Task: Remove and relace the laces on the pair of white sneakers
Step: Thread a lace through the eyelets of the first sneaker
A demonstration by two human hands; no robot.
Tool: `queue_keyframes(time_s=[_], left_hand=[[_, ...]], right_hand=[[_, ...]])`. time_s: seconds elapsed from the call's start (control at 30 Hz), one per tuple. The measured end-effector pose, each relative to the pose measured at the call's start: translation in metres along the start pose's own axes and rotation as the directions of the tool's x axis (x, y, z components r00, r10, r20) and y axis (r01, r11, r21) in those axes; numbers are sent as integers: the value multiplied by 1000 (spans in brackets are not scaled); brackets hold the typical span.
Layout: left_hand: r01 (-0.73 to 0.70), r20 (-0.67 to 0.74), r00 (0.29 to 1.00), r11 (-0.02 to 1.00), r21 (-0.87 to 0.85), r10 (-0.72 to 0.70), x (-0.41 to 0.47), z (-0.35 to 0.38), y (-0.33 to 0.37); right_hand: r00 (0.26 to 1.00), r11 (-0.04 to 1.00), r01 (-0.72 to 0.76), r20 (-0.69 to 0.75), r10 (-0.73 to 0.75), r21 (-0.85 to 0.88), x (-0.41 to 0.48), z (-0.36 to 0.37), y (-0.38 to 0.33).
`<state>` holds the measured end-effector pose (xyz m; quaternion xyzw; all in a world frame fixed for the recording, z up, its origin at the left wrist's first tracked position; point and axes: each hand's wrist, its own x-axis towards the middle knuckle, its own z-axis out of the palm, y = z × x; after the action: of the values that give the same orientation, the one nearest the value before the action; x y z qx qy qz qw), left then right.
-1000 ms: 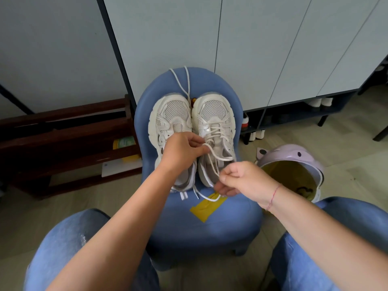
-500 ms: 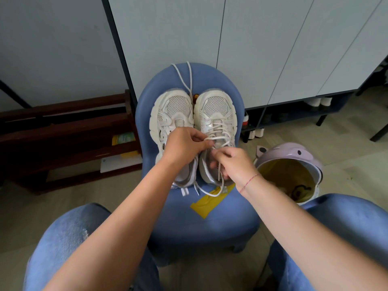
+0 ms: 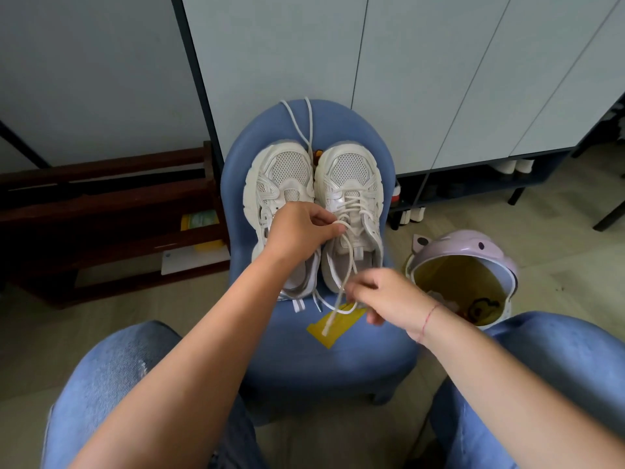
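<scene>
The pair of white mesh sneakers [image 3: 314,211] stands side by side, toes far, on the seat of a small blue padded chair [image 3: 338,360], which brings the eyelets within easy reach of the seated person. The right sneaker [image 3: 351,198] carries its white cord lace [image 3: 351,262] through the eyelets. The left sneaker [image 3: 274,187] looks bare of lacing where it shows; a loose white lace [image 3: 297,123] hangs over the chair back, probably parked there for later. To the right on the floor sits a lilac plastic bin [image 3: 463,252].

The left hand [image 3: 297,231] has its grip closed, pinching a loop of the lace at the tongue to keep it taut. The right hand [image 3: 382,296], nearer, has fingers curled about the lace's free ends, seemingly to draw them.
</scene>
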<state>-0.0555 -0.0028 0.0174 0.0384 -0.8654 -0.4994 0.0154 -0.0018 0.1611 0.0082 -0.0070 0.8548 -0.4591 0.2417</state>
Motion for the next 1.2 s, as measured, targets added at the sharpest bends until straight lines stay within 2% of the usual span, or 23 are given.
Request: queue_keyframes(time_s=[0.1,0.3,0.4,0.57,0.7,0.87,0.97,1.03,1.13,1.2], left_hand=[[-2,0,1000,1000,11,2,0,0,1],[-12,4,1000,1000,16,12,-1,-1,0],[-12,1,1000,1000,28,12,0,0,-1],[-10,-10,1000,1000,13,10,-1,1,0],[-14,-12,1000,1000,4,14,-3,1,1],[-6,-12,1000,1000,-4,6,-2,1,0],[-4,-9,1000,1000,-4,4,-2,0,0],[-3,-8,1000,1000,-14,3,-2,0,0],[-4,-6,1000,1000,-18,4,-1,0,0],[2,-3,1000,1000,-15,-2,0,1,0]], right_hand=[[986,968,40,-166,2,249,19,4,-6],[956,879,127,-291,14,459,33,19,-16],[962,905,149,-271,-39,399,32,19,-12],[981,965,103,-184,-59,240,20,19,2],[982,957,111,-176,-64,270,10,15,4],[995,981,91,-57,-82,173,5,12,-6],[997,987,66,-36,-61,144,5,13,-4],[996,980,60,-69,-47,188,7,13,0],[965,957,82,-262,-6,277,9,10,8],[945,954,61,-324,40,295,10,8,12]])
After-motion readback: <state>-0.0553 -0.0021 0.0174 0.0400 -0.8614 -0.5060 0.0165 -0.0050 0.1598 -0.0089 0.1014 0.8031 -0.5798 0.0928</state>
